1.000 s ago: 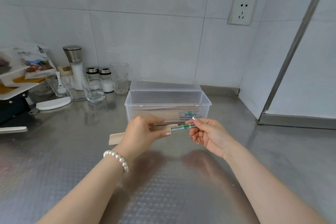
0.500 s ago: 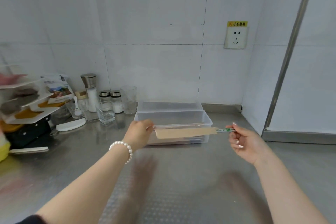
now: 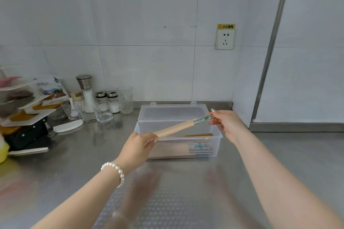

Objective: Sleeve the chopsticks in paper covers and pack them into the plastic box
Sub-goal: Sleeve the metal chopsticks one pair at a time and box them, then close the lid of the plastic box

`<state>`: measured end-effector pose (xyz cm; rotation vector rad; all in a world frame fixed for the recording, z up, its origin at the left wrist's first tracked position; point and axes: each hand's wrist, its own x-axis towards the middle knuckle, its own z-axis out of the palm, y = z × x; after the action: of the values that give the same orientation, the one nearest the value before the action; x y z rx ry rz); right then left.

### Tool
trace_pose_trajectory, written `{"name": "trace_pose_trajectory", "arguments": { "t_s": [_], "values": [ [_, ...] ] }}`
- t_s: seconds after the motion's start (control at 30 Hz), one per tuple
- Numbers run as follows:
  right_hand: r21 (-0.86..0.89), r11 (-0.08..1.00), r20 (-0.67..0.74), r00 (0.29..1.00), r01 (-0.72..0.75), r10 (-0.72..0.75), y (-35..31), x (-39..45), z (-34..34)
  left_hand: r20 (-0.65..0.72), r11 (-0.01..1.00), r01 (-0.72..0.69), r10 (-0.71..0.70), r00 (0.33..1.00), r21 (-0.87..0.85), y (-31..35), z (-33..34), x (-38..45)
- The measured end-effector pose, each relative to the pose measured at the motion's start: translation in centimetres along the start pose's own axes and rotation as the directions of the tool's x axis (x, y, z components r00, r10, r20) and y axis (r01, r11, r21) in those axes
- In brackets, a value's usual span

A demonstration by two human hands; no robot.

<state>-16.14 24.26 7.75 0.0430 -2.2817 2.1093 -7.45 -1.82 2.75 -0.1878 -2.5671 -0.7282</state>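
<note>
Left grip: the left hand (image 3: 138,142) is closed in a pinch on the low, near end of the paper cover (image 3: 175,128), fingers curled around it.
Right grip: the right hand (image 3: 226,123) is closed on the bare, green-patterned end of the chopsticks (image 3: 202,118), which sticks out of the cover's far end.
Long axis: the sleeved pair runs from lower left to upper right, tilted, its right end higher.
Key relation: the pair hangs just above the open plastic box (image 3: 216,135), crossing its mouth at a slant; the box's long side runs left to right, so the pair likely has to swing level and parallel to it before it goes in.
Nearer hand: the left hand sits at the box's front left corner, the right over its right end.
Already inside: sleeved chopsticks (image 3: 186,149) lie flat along the bottom.
In the way: the hinged lid (image 3: 173,112) stands open behind; nothing blocks the mouth.
Around: jars and glasses (image 3: 104,107) stand well apart on the steel surface (image 3: 186,191) to the left.
</note>
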Motion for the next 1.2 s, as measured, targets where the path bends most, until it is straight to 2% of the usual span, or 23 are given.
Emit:
{"name": "trace_pose_trajectory", "arguments": {
  "t_s": [0.27, 0.33, 0.43, 0.5, 0.67, 0.77, 0.8, 0.87, 0.93, 1.03, 1.1, 1.2],
  "values": [
    [-0.122, 0.992, -0.061, 0.997, 0.036, -0.043, 0.8, -2.6, 0.7, -0.01, 0.999, -0.045, 0.045, 0.999, -0.029, 0.7, -0.1, -1.3],
    [-0.248, 0.965, -0.085, 0.99, 0.091, -0.115, 1.4, -2.6, 1.4, -0.005, 0.999, -0.038, 0.038, 0.999, -0.025, 0.8, -0.2, -1.3],
    [-0.508, 0.85, -0.15, 0.958, 0.138, -0.245, 2.3, -2.6, 2.2, 0.009, 0.999, -0.03, 0.03, 0.999, -0.036, 1.1, -0.3, -1.3],
    [-0.589, 0.797, -0.15, 0.951, 0.134, -0.272, 2.3, -2.8, 2.4, 0.033, 0.999, -0.018, 0.019, 0.999, -0.034, 1.3, -0.4, -1.3],
    [-0.637, 0.767, -0.142, 0.966, 0.079, -0.218, 2.0, -1.9, 2.1, 0.098, 0.998, 0.02, -0.015, 0.995, -0.058, 0.3, -0.6, -0.7],
    [-0.583, 0.803, -0.192, 0.939, 0.124, -0.284, 1.6, -1.9, 1.5, -0.049, 1.0, 0.013, -0.014, 0.999, -0.018, -0.1, -0.9, 0.3],
    [-0.558, 0.816, -0.232, 0.916, 0.15, -0.327, 1.3, -2.0, 1.2, -0.103, 0.999, 0.048, -0.049, 0.993, -0.016, -0.2, -1.1, 0.7],
    [-0.517, 0.839, -0.306, 0.878, 0.172, -0.369, 0.9, -2.2, 0.7, -0.126, 0.98, 0.176, -0.187, 0.974, -0.096, -0.4, -1.7, 1.6],
    [-0.458, 0.877, -0.33, 0.889, 0.144, -0.318, 0.9, -1.8, 0.3, -0.05, 0.905, 0.313, -0.34, 0.939, -0.287, -0.4, -2.0, 2.5],
    [-0.298, 0.955, -0.256, 0.965, -0.013, -0.066, 1.4, -0.5, 0.3, 0.121, 0.664, 0.529, -0.558, 0.821, -0.528, -0.2, -1.9, 4.3],
    [-0.187, 0.968, -0.182, 0.974, -0.166, 0.132, 1.9, 0.5, 0.5, 0.228, 0.527, 0.622, -0.628, 0.744, -0.579, -0.9, -1.6, 5.3],
    [-0.069, 0.953, -0.104, 0.952, -0.295, 0.288, 2.4, 1.9, 0.5, 0.309, 0.416, 0.648, -0.633, 0.71, -0.638, -2.0, -0.9, 6.4]
  ]
}}
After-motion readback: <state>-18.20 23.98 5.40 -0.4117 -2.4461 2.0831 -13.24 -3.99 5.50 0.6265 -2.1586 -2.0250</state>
